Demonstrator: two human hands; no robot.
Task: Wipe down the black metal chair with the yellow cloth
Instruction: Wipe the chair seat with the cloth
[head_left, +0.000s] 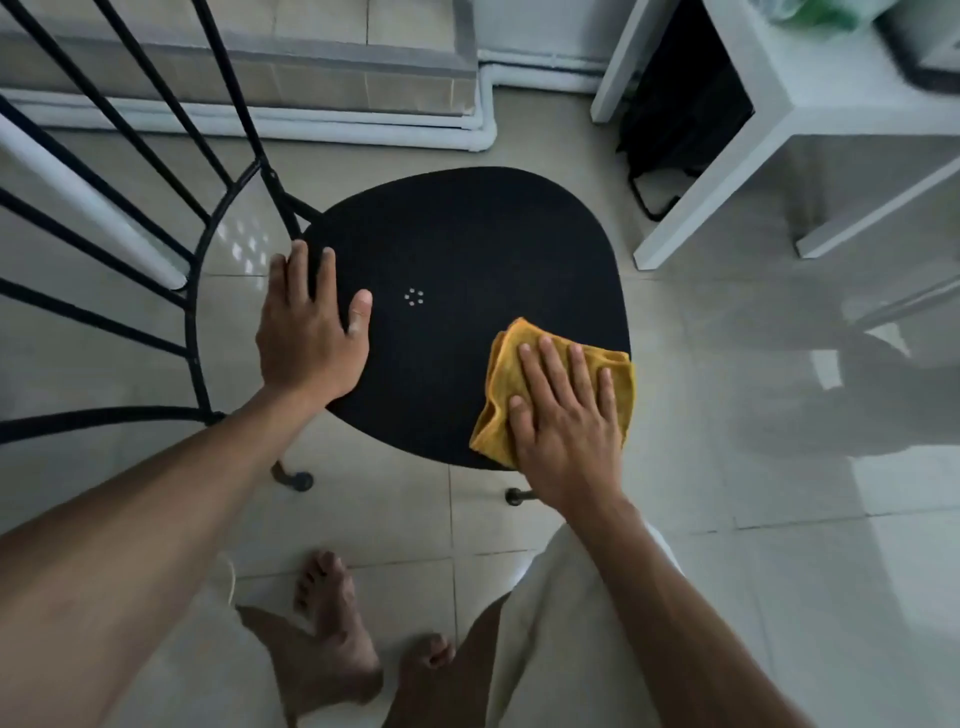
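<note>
The black metal chair (457, 244) stands on the tiled floor with its rounded seat facing me and its barred backrest (130, 171) off to the left. A folded yellow cloth (501, 374) lies on the seat's near right edge. My right hand (566, 415) presses flat on the cloth with straight fingers. My left hand (311, 327) rests flat on the seat's left side, next to the backrest, fingers spread. A small ring of holes marks the seat's centre.
A white table (779, 119) stands at the right, with a black bag (680, 119) beneath it. A low step with white pipes (363, 124) runs along the wall behind. My bare feet (332, 639) stand just in front of the chair legs.
</note>
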